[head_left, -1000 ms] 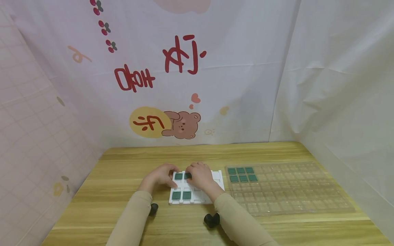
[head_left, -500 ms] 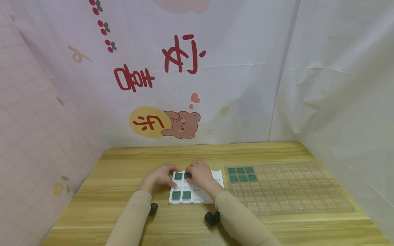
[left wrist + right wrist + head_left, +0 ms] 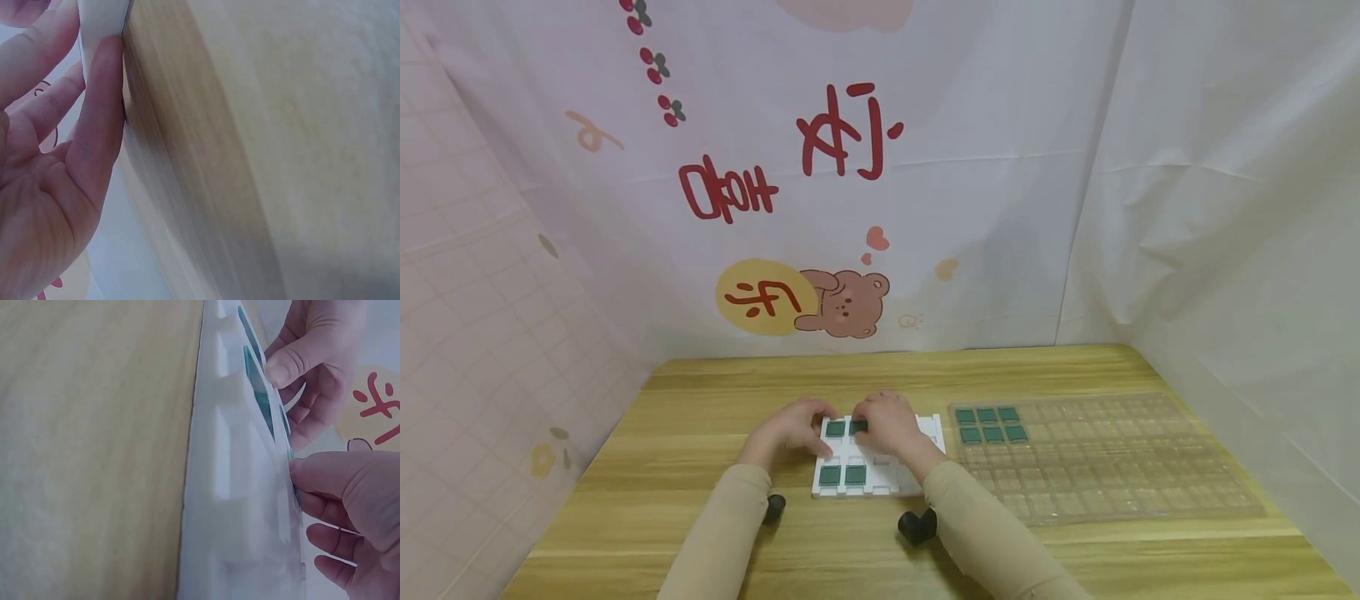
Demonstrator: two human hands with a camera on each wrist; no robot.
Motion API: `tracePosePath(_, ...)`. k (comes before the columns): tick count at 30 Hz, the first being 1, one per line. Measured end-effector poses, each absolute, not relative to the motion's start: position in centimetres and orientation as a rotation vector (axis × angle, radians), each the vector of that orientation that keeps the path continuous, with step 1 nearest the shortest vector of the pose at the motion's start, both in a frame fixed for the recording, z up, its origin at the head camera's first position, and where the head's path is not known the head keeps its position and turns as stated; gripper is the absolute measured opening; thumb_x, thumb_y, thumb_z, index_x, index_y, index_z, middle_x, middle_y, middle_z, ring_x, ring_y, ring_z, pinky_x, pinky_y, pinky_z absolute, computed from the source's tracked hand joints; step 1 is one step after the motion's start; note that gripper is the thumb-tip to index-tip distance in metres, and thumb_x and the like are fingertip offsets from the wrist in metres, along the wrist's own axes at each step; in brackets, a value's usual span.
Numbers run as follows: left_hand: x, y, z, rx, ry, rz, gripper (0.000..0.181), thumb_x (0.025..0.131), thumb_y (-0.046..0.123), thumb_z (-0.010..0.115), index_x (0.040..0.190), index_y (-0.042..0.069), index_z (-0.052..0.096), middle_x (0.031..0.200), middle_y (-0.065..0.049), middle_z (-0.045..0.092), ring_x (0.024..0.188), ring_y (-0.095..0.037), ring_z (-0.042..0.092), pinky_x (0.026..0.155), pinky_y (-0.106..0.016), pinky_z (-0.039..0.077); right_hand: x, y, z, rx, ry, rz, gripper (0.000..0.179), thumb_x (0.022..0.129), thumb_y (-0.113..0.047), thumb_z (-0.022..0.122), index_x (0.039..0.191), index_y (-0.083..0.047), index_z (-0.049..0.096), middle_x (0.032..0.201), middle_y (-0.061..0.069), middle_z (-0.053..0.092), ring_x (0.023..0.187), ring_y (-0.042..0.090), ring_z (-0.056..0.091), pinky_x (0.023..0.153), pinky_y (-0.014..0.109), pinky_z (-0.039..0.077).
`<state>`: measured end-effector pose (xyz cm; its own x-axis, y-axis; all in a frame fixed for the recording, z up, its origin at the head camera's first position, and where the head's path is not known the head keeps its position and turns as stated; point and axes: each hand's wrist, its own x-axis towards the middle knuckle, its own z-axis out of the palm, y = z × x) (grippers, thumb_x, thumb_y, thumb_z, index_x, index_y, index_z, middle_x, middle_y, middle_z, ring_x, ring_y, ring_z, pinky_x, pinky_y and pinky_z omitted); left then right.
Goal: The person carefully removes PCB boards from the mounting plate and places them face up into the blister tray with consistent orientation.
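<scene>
A white tray (image 3: 883, 478) with square recesses lies on the table before me. Two green chips (image 3: 854, 475) sit in its near row, and another chip (image 3: 835, 428) fills the far left recess. My left hand (image 3: 796, 427) holds the tray by its left side, thumb toward the near part and fingers at the far corner; the left wrist view shows the tray's edge (image 3: 102, 22) between them. With thumb and forefinger, my right hand (image 3: 891, 425) pinches a green chip (image 3: 858, 427) at the second far recess, partly hidden by the fingers.
To the right lies a large clear plastic tray (image 3: 1075, 503) with many small compartments. Several green chips (image 3: 992, 434) fill its far left compartments. A printed white cloth (image 3: 985, 250) hangs behind the wooden table (image 3: 820, 550) and along both sides.
</scene>
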<state>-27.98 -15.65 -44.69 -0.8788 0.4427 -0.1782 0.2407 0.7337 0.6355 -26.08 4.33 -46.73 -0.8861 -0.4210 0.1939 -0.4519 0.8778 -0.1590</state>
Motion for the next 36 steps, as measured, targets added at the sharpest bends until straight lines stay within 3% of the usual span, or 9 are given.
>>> tracePosePath(8,-28.0,-15.7,-44.6,0.545,2.620,0.890,0.053,0.066,0.006,0.092,0.113,0.007,0.068,0.090,-0.005,0.056,0.081,-0.019,0.049,0.073,-0.033,0.041,-26.3,4.5,-47.1,0.692,-2.872,0.332,0.025,0.082,-0.031,0.080,0.103,-0.020,0.074,0.102,-0.005,0.067,0.094,0.019,0.056,0.083,0.039,0.046)
tracePosePath(20,-28.1,-15.6,-44.8,0.533,2.640,0.853,0.053,0.066,0.009,0.092,0.113,0.009,0.068,0.096,-0.003,0.056,0.090,-0.020,0.049,0.080,-0.037,0.042,-26.2,5.0,-47.5,0.699,-2.742,0.662,0.024,0.082,-0.030,0.079,0.103,-0.019,0.072,0.099,-0.005,0.066,0.101,0.020,0.056,0.090,0.041,0.045)
tracePosePath(36,-28.1,-15.7,-44.8,0.541,2.636,0.875,0.053,0.066,0.008,0.092,0.114,0.008,0.068,0.096,-0.004,0.056,0.088,-0.020,0.049,0.079,-0.036,0.041,-24.2,6.3,-46.6,0.695,-2.567,0.823,0.025,0.082,-0.024,0.079,0.104,-0.017,0.070,0.108,-0.001,0.064,0.107,0.022,0.054,0.094,0.042,0.044)
